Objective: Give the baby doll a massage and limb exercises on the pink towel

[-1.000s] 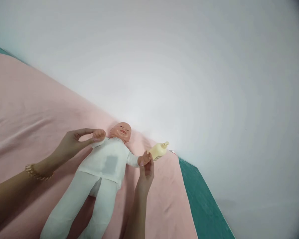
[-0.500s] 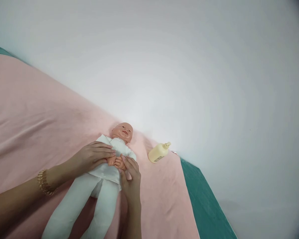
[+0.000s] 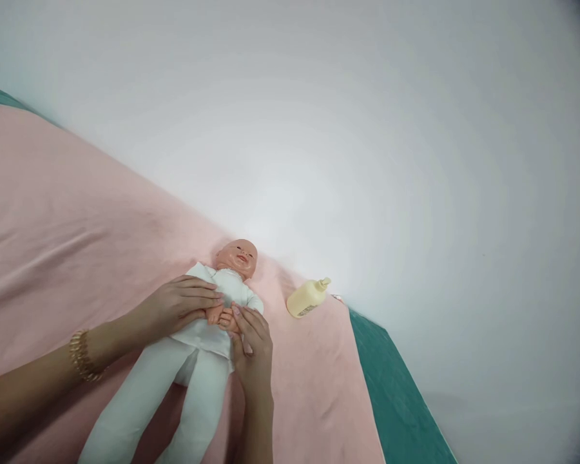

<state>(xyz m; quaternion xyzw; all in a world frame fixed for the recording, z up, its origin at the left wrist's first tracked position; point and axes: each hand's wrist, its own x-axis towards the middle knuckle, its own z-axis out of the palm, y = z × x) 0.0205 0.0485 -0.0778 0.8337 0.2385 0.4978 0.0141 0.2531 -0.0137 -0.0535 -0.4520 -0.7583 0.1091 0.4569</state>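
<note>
A baby doll (image 3: pixel 200 345) in a white top and white leggings lies on its back, its bare head toward the wall. My left hand (image 3: pixel 181 304) is wrapped over the doll's arm on the left side, fingers together across the sleeve and wrist. On the other side, my right hand (image 3: pixel 254 345) grips the doll's other hand (image 3: pixel 226 318) between thumb and fingers. Both doll hands are held close together over its belly. A beaded gold bracelet (image 3: pixel 83 356) circles my left wrist.
A pale yellow pump bottle (image 3: pixel 307 299) stands to the right of the doll. Pink cloth (image 3: pixel 77 193) covers the surface, with a green cover (image 3: pixel 391 380) showing at the right edge. A white wall (image 3: pixel 343 129) rises behind.
Almost nothing differs. The whole view has shifted very slightly, while both hands keep their hold on the doll's arms.
</note>
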